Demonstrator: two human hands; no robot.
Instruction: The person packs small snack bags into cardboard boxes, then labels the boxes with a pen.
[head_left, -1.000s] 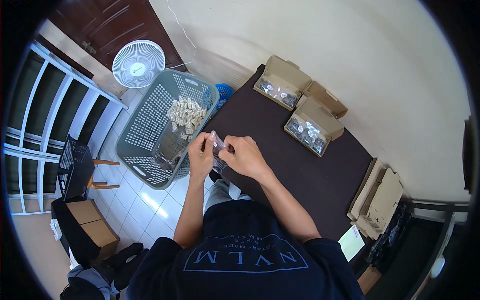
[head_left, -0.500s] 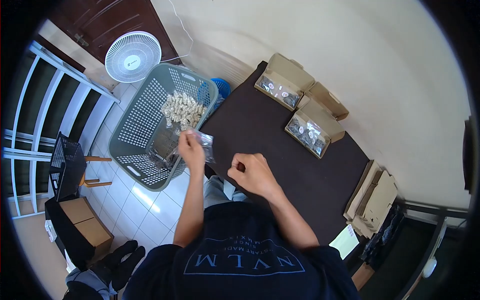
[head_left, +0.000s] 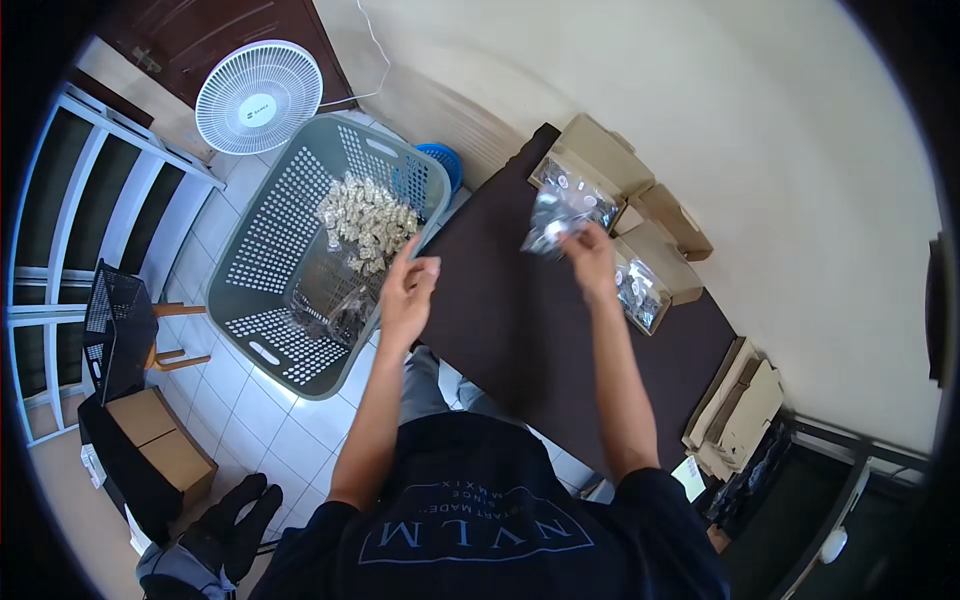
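Note:
My right hand (head_left: 590, 262) grips a clear plastic packet (head_left: 552, 222) by its edge, over the dark table near the first open cardboard box (head_left: 598, 150). That box has clear packets with white round labels in it. Beside it stands a second open box (head_left: 655, 262), also with packets inside. My left hand (head_left: 407, 292) is at the right rim of the large grey-green basket (head_left: 262, 225), its fingers apart and nothing in them. Inside the basket lie a pile of small cream-coloured packets (head_left: 370, 222) and some dark packets (head_left: 352, 312).
A white fan (head_left: 258, 108) stands behind the basket, and a blue basket (head_left: 442, 160) sits between it and the dark table (head_left: 520, 340). Flattened cardboard (head_left: 738, 405) is stacked at the table's right end. A black crate (head_left: 125, 330) and cardboard box (head_left: 160, 440) are at left.
The packet has passed from my left hand to my right. My right hand has moved up and right towards the boxes, and my left hand has opened.

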